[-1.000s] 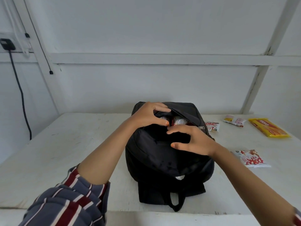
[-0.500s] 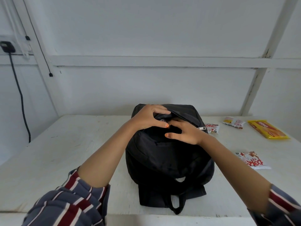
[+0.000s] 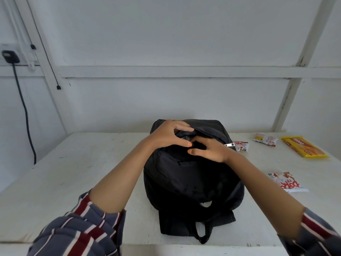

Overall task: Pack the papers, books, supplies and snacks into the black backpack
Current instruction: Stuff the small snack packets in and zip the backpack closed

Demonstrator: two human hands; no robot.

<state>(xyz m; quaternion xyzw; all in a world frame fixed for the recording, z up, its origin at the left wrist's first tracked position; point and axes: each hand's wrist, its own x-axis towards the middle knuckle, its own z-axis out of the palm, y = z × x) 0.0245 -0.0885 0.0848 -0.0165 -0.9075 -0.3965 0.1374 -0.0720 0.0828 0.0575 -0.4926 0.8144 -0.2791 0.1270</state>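
Observation:
The black backpack (image 3: 191, 174) lies on the white table (image 3: 73, 172) with its top opening facing away from me. My left hand (image 3: 168, 135) grips the upper flap of the opening, fingers hooked over it and thumb below. My right hand (image 3: 210, 149) holds the front lip, its fingers tucked into the opening and its thumb outside on the fabric. What lies inside is mostly hidden. A silver zipper pull (image 3: 229, 145) sticks out just right of my right hand. To the right lie a red-and-white snack packet (image 3: 285, 182) and a yellow biscuit pack (image 3: 304, 146).
A small packet (image 3: 265, 139) lies near the back right, and another packet (image 3: 241, 145) peeks out beside the backpack. A black cable (image 3: 25, 111) hangs from a wall socket at the far left. The table's front edge runs just below the backpack's straps (image 3: 203, 231).
My right hand slid up from the backpack's front panel to the opening and tucked its fingers in. The snacks seen inside the opening are now covered. My left hand kept its hold.

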